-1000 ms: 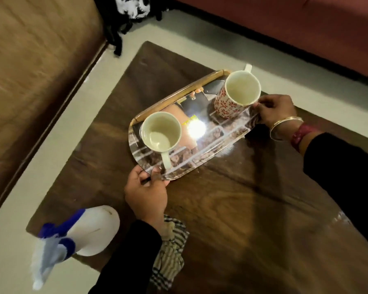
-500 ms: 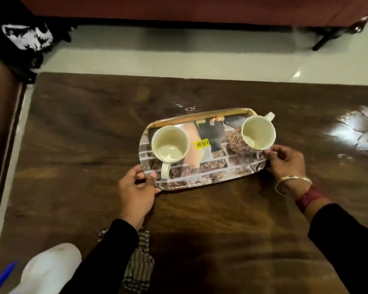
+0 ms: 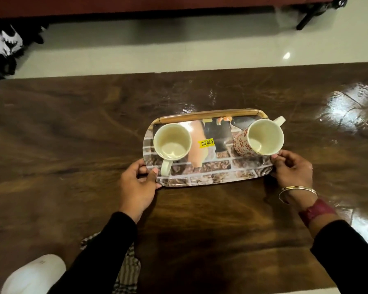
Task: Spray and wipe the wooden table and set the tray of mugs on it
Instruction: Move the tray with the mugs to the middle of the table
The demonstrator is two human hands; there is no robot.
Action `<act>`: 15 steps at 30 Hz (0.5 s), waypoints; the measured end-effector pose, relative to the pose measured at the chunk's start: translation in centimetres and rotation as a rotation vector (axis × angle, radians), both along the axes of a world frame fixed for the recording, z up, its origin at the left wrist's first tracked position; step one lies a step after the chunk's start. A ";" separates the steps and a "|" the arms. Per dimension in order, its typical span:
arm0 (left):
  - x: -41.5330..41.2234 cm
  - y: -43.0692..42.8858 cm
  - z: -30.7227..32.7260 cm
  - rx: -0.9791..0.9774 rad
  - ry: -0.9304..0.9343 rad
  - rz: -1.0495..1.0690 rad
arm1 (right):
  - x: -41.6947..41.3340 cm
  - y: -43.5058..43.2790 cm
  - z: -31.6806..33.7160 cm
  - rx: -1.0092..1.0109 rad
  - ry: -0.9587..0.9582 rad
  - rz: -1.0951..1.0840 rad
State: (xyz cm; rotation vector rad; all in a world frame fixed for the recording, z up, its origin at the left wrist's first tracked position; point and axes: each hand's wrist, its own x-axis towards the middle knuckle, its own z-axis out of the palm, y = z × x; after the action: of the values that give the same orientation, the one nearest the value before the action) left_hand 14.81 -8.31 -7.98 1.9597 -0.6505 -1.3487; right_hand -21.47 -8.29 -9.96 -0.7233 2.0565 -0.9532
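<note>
A shiny rectangular tray (image 3: 212,169) with a brick pattern and a yellow price sticker lies on the dark wooden table (image 3: 72,145). Two mugs stand on it: a plain cream mug (image 3: 172,143) at its left end and a red-flowered mug (image 3: 260,137) at its right end. My left hand (image 3: 139,183) grips the tray's near-left corner, thumb on the rim. My right hand (image 3: 290,168) holds the near-right corner, fingers curled at the edge below the flowered mug. Whether the tray touches the table is not plain.
A white spray bottle (image 3: 33,274) lies at the near-left table corner. A striped cloth (image 3: 126,266) sits under my left sleeve. Wet shiny patches (image 3: 348,107) cover the table's right side. A red-brown sofa (image 3: 179,3) and dark bag (image 3: 2,45) stand beyond the pale floor.
The view swung round so the table now lies square before me. The tray, still in both hands, has turned level with the table's long edge near the middle.
</note>
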 end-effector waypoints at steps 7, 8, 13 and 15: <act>-0.4 1.0 0.1 0.011 -0.074 0.068 | 1.4 0.7 0.1 -0.017 0.157 -0.131; -0.5 1.4 0.2 0.003 -0.103 0.108 | 1.9 1.0 0.3 -0.030 0.223 -0.185; -0.3 6.0 2.2 -0.106 -0.290 0.111 | 8.4 5.2 1.8 -0.186 0.443 -0.105; 0.3 8.4 2.9 -0.112 -0.304 0.054 | 12.1 7.8 2.1 -0.238 0.443 0.143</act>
State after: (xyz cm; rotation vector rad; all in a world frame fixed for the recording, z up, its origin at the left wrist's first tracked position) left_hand 15.12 0.08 -5.07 2.0931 -0.7898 -0.9682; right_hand -9.37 -0.50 -7.89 -1.2866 2.2446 -1.0351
